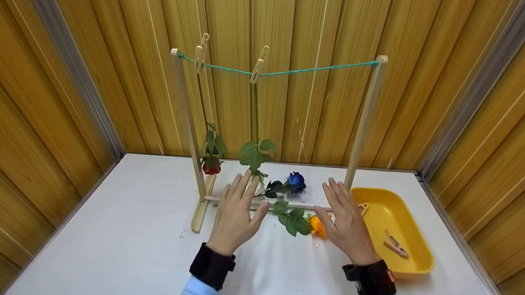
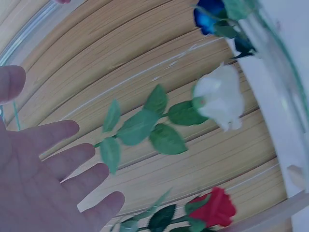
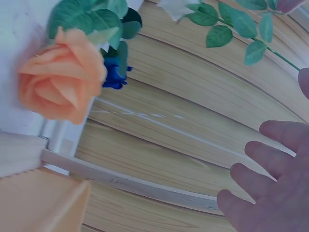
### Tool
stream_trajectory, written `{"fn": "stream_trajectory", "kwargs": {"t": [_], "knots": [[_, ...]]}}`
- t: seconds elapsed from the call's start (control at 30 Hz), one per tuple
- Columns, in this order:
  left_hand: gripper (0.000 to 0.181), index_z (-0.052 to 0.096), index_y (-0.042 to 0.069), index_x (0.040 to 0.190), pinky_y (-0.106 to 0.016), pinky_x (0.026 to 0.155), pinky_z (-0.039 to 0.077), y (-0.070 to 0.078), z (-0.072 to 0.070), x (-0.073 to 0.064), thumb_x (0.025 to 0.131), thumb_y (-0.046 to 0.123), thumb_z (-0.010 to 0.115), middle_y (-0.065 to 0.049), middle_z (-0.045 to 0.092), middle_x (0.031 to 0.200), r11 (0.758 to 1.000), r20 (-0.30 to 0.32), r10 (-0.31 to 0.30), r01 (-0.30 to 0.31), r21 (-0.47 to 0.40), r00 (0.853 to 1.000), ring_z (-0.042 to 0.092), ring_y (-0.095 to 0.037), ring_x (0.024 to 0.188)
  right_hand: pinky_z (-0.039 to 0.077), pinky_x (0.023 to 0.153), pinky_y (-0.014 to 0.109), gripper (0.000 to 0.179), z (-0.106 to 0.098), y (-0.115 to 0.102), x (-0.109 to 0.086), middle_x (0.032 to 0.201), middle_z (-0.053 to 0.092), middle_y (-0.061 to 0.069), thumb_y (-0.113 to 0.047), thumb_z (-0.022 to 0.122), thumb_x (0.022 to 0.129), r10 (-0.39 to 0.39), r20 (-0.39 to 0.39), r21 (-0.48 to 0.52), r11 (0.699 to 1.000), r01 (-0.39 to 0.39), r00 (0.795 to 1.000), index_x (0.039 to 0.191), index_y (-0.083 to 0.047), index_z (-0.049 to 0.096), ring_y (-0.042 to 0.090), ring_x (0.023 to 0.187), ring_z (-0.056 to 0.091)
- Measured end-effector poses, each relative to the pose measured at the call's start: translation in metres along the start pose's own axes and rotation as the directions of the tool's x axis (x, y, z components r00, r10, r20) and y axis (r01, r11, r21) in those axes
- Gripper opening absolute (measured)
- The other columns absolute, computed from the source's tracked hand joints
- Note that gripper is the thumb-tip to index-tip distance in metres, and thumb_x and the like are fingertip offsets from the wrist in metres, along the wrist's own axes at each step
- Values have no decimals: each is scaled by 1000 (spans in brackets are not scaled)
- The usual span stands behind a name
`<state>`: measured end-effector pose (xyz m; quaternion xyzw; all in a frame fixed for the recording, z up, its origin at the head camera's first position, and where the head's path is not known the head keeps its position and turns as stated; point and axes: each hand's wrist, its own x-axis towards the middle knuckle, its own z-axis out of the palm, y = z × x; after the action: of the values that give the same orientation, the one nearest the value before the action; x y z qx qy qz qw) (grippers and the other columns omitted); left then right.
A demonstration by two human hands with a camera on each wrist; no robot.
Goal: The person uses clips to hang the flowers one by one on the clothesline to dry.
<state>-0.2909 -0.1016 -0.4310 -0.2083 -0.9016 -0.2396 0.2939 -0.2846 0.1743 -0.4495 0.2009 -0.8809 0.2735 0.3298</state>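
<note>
Both hands hover above the table with fingers straight and hold nothing. The left hand (image 1: pixel 238 214) is in front of the hanging white rose (image 2: pixel 219 96), whose bloom it mostly hides in the head view. My right hand (image 1: pixel 346 222) is beside the orange rose (image 1: pixel 318 227), which lies on the table. Behind that lies a blue rose (image 1: pixel 296 182). Upside down at the left hangs a red rose (image 1: pixel 211 165). One clothespin (image 1: pixel 199 58) holds the red rose's stem on the green line (image 1: pixel 313 70); another clothespin (image 1: pixel 257 71) holds the white rose's stem.
A wooden frame with a left post (image 1: pixel 188 123) and right post (image 1: pixel 366 120) carries the line. Right of it stands a yellow tray (image 1: pixel 416 233) with clothespins (image 1: pixel 396 246) inside. Wood-patterned walls (image 1: pixel 333 123) enclose the white table (image 1: pixel 133 230).
</note>
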Motion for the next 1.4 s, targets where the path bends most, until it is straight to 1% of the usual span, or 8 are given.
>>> {"fn": "stream_trajectory", "kwargs": {"t": [0.3, 0.5, 0.6, 0.7, 0.93, 1.1, 1.2, 1.4], "knots": [[60, 55, 7, 148, -64, 118, 26, -6, 28, -23, 102, 44, 58, -17, 43, 160, 998, 3, -28, 27, 58, 1000, 38, -41, 148, 18, 121, 66, 61, 7, 8, -21, 165, 35, 18, -23, 70, 99, 90, 92, -33, 996, -87, 992, 150, 3, 49, 44, 150, 32], [62, 55, 6, 149, -66, 118, 26, -6, 37, -32, 103, 48, 55, -18, 43, 160, 998, 59, -51, 49, 36, 997, 36, -43, 149, 10, 124, 61, 62, 6, 10, -28, 167, 29, 18, -31, 63, 103, 222, 221, -72, 975, -211, 950, 155, -1, 43, 43, 154, 23], [64, 52, 6, 150, -65, 119, 24, -5, 40, -35, 104, 49, 53, -19, 43, 160, 998, 95, -60, 57, 35, 994, 35, -42, 150, 9, 124, 61, 62, 5, 10, -29, 167, 28, 18, -32, 62, 105, 257, 251, -87, 966, -243, 933, 155, -2, 42, 42, 155, 21], [65, 51, 6, 152, -64, 120, 23, -5, 42, -36, 104, 50, 51, -19, 41, 161, 997, 128, -68, 63, 42, 989, 33, -41, 151, 9, 125, 60, 63, 5, 11, -29, 168, 27, 19, -33, 61, 105, 265, 255, -85, 964, -252, 930, 156, -3, 41, 42, 155, 20], [64, 54, 5, 149, -66, 118, 25, -3, 48, -39, 105, 50, 49, -19, 41, 161, 996, 196, -86, 83, 25, 977, 33, -42, 151, 13, 123, 62, 60, 4, 13, -30, 165, 32, 22, -31, 61, 105, 242, 222, -49, 970, -237, 945, 153, 1, 45, 44, 153, 25], [62, 55, 5, 148, -66, 117, 27, 2, 53, -39, 105, 49, 50, -19, 41, 161, 997, 214, -78, 75, 20, 974, 35, -42, 149, 14, 123, 62, 59, 2, 17, -31, 165, 31, 22, -31, 59, 106, 269, 236, -48, 963, -265, 934, 153, 1, 44, 43, 154, 24], [62, 55, 5, 148, -65, 117, 28, 5, 55, -40, 105, 49, 49, -18, 40, 162, 998, 229, -69, 69, 11, 971, 36, -41, 149, 17, 123, 62, 58, 0, 21, -31, 164, 32, 23, -29, 59, 106, 271, 223, -42, 962, -269, 936, 153, 2, 44, 44, 153, 25], [61, 53, 6, 151, -63, 117, 30, 9, 56, -42, 106, 48, 48, -17, 40, 162, 997, 275, -70, 72, 4, 959, 37, -40, 149, 23, 121, 62, 57, -5, 23, -30, 163, 33, 25, -27, 57, 107, 304, 227, -32, 952, -305, 925, 153, 3, 43, 45, 151, 29]]}}
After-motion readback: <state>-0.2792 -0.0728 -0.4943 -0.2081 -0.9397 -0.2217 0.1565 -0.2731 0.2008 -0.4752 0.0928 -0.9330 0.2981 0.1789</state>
